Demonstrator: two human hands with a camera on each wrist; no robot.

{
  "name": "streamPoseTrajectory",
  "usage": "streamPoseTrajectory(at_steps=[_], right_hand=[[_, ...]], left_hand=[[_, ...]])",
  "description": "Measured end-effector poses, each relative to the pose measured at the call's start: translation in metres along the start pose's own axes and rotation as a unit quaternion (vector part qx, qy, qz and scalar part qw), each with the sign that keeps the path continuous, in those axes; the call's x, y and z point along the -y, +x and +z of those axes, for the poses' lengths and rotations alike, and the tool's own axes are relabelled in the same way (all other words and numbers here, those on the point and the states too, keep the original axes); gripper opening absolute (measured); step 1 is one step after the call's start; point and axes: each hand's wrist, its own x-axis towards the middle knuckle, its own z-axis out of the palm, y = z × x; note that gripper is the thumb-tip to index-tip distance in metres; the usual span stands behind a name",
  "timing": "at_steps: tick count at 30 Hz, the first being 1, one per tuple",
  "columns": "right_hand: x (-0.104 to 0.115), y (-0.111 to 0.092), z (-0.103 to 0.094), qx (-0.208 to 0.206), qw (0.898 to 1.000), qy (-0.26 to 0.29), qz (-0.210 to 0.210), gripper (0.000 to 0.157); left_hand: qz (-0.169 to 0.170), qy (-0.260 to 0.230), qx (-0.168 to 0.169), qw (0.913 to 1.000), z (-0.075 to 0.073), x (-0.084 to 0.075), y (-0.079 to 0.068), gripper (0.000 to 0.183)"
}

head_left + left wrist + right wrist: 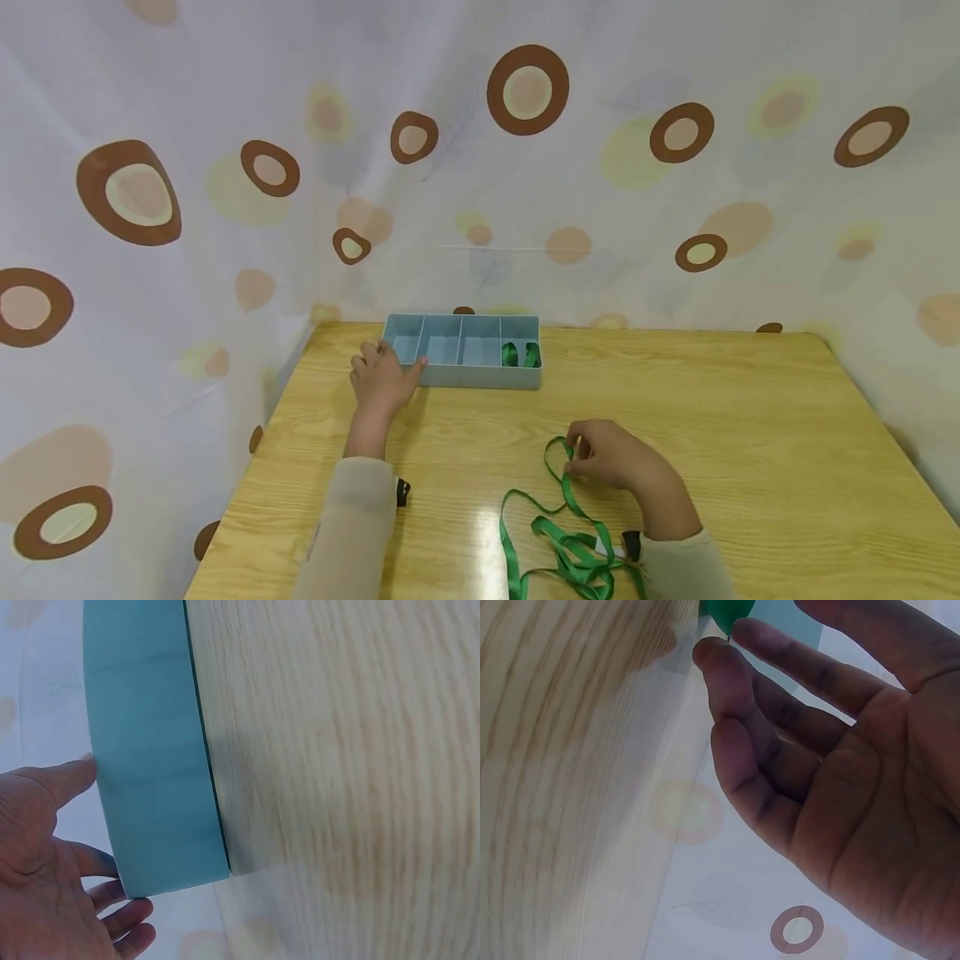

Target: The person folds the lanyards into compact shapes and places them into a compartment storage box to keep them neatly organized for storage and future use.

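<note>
A light blue box [480,377] with several compartments stands at the back of the table. My left hand [381,382] holds its left end, the thumb against the front rim; in the left wrist view the fingers bend around the corner of the box [154,765]. Green ribbon coils [510,354] lie in the rightmost compartment, and the others hold nothing visible. My right hand [626,460] pinches a long green ribbon [512,557] above the table, the rest lying in loose loops nearer me. In the right wrist view, green ribbon [730,610] shows by the fingertips.
The wooden table [750,417] reaches a patterned cloth [600,225] behind the box and on the left. Small black devices sit at the left wrist [402,492] and the right wrist [632,546]. A white piece [609,550] lies among the ribbon loops.
</note>
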Motion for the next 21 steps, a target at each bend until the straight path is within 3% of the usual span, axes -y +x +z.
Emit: streamPoseTrajectory(at_steps=[5, 14, 21], right_hand=[[0.003, 0.002, 0.006, 0.013, 1.000, -0.005, -0.022, 0.011], [0.006, 0.001, 0.006, 0.027, 0.999, 0.020, -0.016, 0.038], [0.014, -0.006, -0.011, -0.037, 0.997, 0.034, -0.063, 0.025]], left_hand=[[-0.004, -0.014, -0.017, 0.9997, 0.003, 0.006, -0.003, 0.093], [-0.009, -0.042, -0.030, 0.9986, 0.007, 0.010, -0.008, 0.093], [0.011, -0.097, -0.075, 0.9924, 0.012, 0.006, -0.004, 0.089]])
